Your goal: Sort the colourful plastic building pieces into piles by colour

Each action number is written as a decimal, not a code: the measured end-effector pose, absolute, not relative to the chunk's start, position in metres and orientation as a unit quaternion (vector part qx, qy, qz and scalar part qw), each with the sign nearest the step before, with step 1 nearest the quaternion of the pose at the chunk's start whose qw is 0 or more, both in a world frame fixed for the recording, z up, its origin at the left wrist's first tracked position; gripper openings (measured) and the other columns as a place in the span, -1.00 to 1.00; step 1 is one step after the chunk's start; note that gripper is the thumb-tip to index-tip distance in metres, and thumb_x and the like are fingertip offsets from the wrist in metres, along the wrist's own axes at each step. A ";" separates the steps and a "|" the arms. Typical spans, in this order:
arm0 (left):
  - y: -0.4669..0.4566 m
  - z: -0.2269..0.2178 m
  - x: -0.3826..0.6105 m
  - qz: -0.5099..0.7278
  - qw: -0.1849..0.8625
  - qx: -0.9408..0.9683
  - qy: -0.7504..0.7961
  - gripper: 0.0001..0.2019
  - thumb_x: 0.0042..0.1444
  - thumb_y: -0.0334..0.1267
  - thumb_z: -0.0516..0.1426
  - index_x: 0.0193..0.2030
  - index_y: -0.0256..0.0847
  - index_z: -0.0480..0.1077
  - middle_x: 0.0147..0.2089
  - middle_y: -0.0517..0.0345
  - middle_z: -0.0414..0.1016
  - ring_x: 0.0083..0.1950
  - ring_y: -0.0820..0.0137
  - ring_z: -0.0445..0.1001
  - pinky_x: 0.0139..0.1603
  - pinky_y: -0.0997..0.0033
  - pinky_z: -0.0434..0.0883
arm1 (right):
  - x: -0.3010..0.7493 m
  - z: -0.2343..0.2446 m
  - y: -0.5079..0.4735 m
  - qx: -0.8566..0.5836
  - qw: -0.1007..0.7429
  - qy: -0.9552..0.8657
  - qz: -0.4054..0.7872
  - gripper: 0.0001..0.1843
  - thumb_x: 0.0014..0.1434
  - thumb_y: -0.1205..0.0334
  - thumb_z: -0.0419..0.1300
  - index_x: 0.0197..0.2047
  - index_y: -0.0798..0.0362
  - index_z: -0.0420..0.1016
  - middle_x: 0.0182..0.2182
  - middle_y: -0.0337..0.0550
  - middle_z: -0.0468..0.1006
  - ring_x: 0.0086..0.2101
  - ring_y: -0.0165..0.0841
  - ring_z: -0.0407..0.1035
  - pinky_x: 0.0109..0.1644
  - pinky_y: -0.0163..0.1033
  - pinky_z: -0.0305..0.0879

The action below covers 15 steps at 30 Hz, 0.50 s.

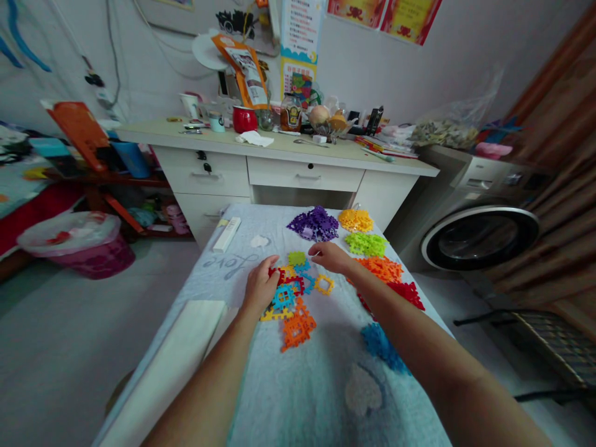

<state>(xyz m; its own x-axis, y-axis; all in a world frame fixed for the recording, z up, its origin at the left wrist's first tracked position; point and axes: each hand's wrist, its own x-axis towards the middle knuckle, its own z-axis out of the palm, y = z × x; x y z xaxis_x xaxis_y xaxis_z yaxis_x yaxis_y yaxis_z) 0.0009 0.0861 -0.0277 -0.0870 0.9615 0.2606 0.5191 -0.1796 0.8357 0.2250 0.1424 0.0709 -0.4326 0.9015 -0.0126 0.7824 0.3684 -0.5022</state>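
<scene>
My left hand (263, 284) lies at the left side of a mixed group of interlocking plastic pieces, thumb and fingers apart, beside a red piece (295, 285). In that group are a light blue piece (283, 297), an orange piece (298, 329) and a yellow-green piece (297, 257). My right hand (329, 256) hovers just right of the yellow-green piece, its fingertips pinched together; whatever they hold is too small to make out. Below it is a yellow square frame piece (325, 285). Behind it sits a heap of purple pieces (315, 222).
Along the right edge are heaps of yellow (356, 220), lime green (367, 244), orange (380, 269), red (408, 294) and blue pieces (382, 347). A white box (226, 234) lies at the back left. A cluttered desk (279, 151) stands behind; a washing machine (479, 236) is at right.
</scene>
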 end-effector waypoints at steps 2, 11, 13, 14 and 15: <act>0.086 -0.028 0.001 0.447 0.255 0.627 0.585 -0.59 0.15 -0.30 0.03 0.16 -0.10 0.34 0.16 0.08 0.49 0.18 0.31 0.45 0.26 0.20 0.34 | 0.210 0.063 0.137 -0.507 0.110 -0.835 0.182 -0.69 0.08 0.39 0.20 -0.07 0.11 0.57 -0.09 0.00 0.59 -0.15 -0.29 0.46 -0.02 -0.24 0.30; 0.085 -0.026 0.002 0.463 0.273 0.624 0.567 -0.62 0.14 -0.35 0.02 0.11 -0.12 0.35 0.12 0.06 0.51 0.12 0.35 0.49 0.24 0.21 0.36 | 0.184 0.035 0.139 -0.526 0.070 -0.840 0.108 -0.54 0.08 0.40 0.17 0.09 0.16 0.47 0.06 0.11 0.51 0.05 -0.19 0.37 0.14 -0.20 0.18; 0.085 -0.023 0.003 0.464 0.278 0.626 0.562 -0.63 0.14 -0.37 0.02 0.10 -0.12 0.36 0.11 0.07 0.52 0.10 0.36 0.50 0.23 0.22 0.38 | 0.185 0.033 0.137 -0.529 0.072 -0.839 0.105 -0.62 0.11 0.42 0.12 0.01 0.14 0.53 0.00 0.09 0.54 0.01 -0.21 0.39 0.10 -0.24 0.19; 0.084 -0.023 0.003 0.464 0.280 0.626 0.561 -0.63 0.14 -0.37 0.01 0.09 -0.12 0.36 0.10 0.08 0.52 0.10 0.37 0.50 0.22 0.22 0.38 | 0.186 0.033 0.136 -0.531 0.078 -0.837 0.106 -0.63 0.13 0.42 0.09 -0.01 0.14 0.54 -0.03 0.08 0.56 -0.01 -0.23 0.40 0.07 -0.25 0.20; 0.084 -0.022 0.003 0.464 0.282 0.625 0.560 -0.63 0.14 -0.37 0.02 0.09 -0.12 0.36 0.09 0.08 0.52 0.09 0.37 0.51 0.22 0.22 0.39 | 0.187 0.034 0.135 -0.534 0.088 -0.834 0.109 -0.64 0.15 0.42 0.07 -0.03 0.13 0.54 -0.05 0.06 0.56 -0.03 -0.24 0.41 0.05 -0.27 0.20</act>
